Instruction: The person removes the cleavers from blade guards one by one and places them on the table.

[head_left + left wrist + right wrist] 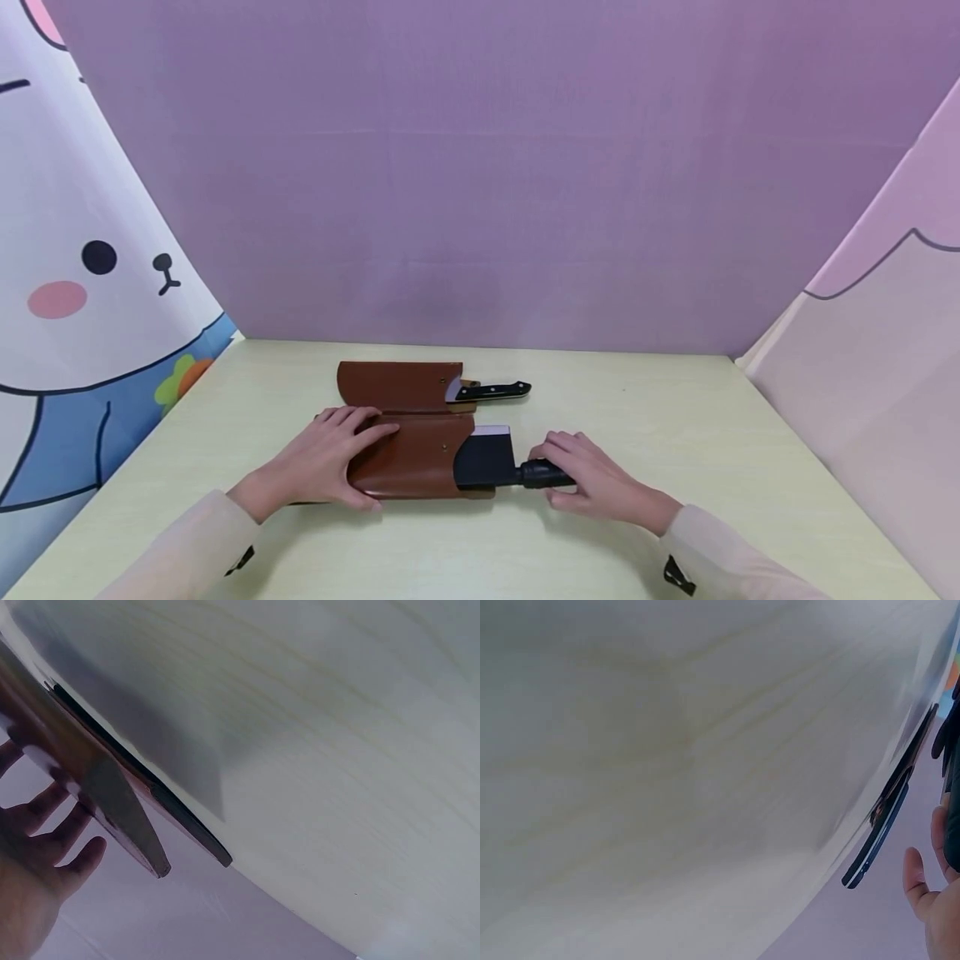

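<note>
Your left hand [322, 454], fingers spread, grips the sheath [420, 454]; your right hand [592, 482] grips the cleaver [483, 460] by its handle [538, 474]. Cleaver's part-sheathed.

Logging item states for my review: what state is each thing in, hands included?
Nearer brown leather-look sheath: cleaver partly inside.
Wide black-bladed cleaver with black round handle: partly sheathed.
Farther brown leather-look sheath: lying flat, knife inside.
Small knife with black riveted handle: partly sheathed, handle exposed.
Left hand: gripping nearer sheath.
Right hand: holding cleaver's handle.
</note>
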{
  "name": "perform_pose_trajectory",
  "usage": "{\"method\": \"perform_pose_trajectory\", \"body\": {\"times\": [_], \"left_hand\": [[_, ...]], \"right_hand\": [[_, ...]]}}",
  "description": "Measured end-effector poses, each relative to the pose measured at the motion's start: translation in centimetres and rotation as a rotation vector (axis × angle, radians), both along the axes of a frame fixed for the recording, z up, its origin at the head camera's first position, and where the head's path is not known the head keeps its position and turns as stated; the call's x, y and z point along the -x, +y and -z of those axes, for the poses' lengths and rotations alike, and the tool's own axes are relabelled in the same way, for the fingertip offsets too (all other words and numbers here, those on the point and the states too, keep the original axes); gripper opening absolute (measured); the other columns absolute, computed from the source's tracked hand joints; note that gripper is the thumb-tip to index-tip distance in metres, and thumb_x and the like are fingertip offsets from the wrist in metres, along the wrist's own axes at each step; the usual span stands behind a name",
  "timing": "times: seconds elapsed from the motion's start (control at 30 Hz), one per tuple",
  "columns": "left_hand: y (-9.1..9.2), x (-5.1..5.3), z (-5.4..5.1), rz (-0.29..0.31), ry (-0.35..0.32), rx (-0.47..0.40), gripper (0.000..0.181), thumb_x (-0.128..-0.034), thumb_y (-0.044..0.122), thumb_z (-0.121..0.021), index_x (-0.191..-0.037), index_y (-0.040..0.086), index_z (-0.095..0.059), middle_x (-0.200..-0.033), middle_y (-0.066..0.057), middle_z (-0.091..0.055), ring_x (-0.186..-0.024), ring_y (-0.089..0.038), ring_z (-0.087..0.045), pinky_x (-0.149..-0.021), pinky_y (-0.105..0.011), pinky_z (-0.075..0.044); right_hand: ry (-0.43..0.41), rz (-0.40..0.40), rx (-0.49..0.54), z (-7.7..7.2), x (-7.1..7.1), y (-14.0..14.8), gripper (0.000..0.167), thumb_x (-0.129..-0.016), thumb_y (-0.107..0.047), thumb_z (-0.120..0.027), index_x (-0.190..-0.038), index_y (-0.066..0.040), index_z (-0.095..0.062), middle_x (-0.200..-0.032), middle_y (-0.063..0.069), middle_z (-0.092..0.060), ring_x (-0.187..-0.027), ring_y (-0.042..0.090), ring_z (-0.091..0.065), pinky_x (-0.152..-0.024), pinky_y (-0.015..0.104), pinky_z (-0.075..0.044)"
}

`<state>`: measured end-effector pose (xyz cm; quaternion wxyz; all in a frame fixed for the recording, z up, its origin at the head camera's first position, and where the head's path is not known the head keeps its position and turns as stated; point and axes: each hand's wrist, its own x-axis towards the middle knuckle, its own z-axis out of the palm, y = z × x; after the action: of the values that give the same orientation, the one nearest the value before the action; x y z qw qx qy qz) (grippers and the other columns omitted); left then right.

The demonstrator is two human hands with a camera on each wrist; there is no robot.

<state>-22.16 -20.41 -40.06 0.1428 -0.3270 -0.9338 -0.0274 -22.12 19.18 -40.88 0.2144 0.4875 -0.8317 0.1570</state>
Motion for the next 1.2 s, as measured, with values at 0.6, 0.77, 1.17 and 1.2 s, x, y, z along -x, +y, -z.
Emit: {"method": "perform_pose_trajectory", "body": {"times": [0.6, 0.77, 1.17, 1.2], "left_hand": [[-0.5, -0.2, 0.2, -0.001, -0.013, -0.009, 0.097, -0.0551, 0.084, -0.056, -0.135, 0.029, -0.044, -0.131, -0.006, -0.045, -0.114, -0.027, -0.045, -0.09, -0.051, -0.038], [-0.7, -0.3, 0.3, 0.007, -0.005, -0.017, 0.098, -0.0546, 0.083, -0.057, -0.134, 0.027, -0.046, -0.13, -0.007, -0.046, -0.114, -0.027, -0.045, -0.09, -0.051, -0.038], [-1.0, -0.2, 0.6, 0.007, -0.002, -0.006, 0.097, -0.0554, 0.085, -0.054, -0.133, 0.027, -0.047, -0.129, -0.007, -0.046, -0.112, -0.025, -0.045, -0.089, -0.05, -0.038], [-1.1, -0.2, 0.6, 0.007, -0.003, -0.007, 0.097, -0.0554, 0.084, -0.054, -0.133, 0.027, -0.047, -0.129, -0.007, -0.046, -0.112, -0.025, -0.045, -0.089, -0.05, -0.038]], "right_hand": [[0.008, 0.005, 0.015, 0.1, -0.1, 1.4, 0.038, -0.067, -0.02, -0.069, -0.104, -0.019, -0.059, -0.089, -0.015, -0.051, -0.074, -0.002, -0.039, -0.068, 0.015, -0.03], [0.007, 0.006, 0.025, 0.3, -0.1, 1.9, 0.039, -0.066, -0.019, -0.071, -0.103, -0.019, -0.06, -0.089, -0.016, -0.051, -0.075, -0.003, -0.038, -0.068, 0.015, -0.031], [0.002, 0.013, 0.019, 0.4, -0.3, 2.8, 0.039, -0.067, -0.019, -0.069, -0.105, -0.018, -0.059, -0.089, -0.015, -0.052, -0.074, -0.003, -0.038, -0.069, 0.016, -0.031], [0.0, 0.015, 0.017, 0.4, -0.3, 2.9, 0.039, -0.068, -0.019, -0.069, -0.105, -0.018, -0.059, -0.089, -0.015, -0.052, -0.074, -0.002, -0.039, -0.069, 0.016, -0.031]]}}
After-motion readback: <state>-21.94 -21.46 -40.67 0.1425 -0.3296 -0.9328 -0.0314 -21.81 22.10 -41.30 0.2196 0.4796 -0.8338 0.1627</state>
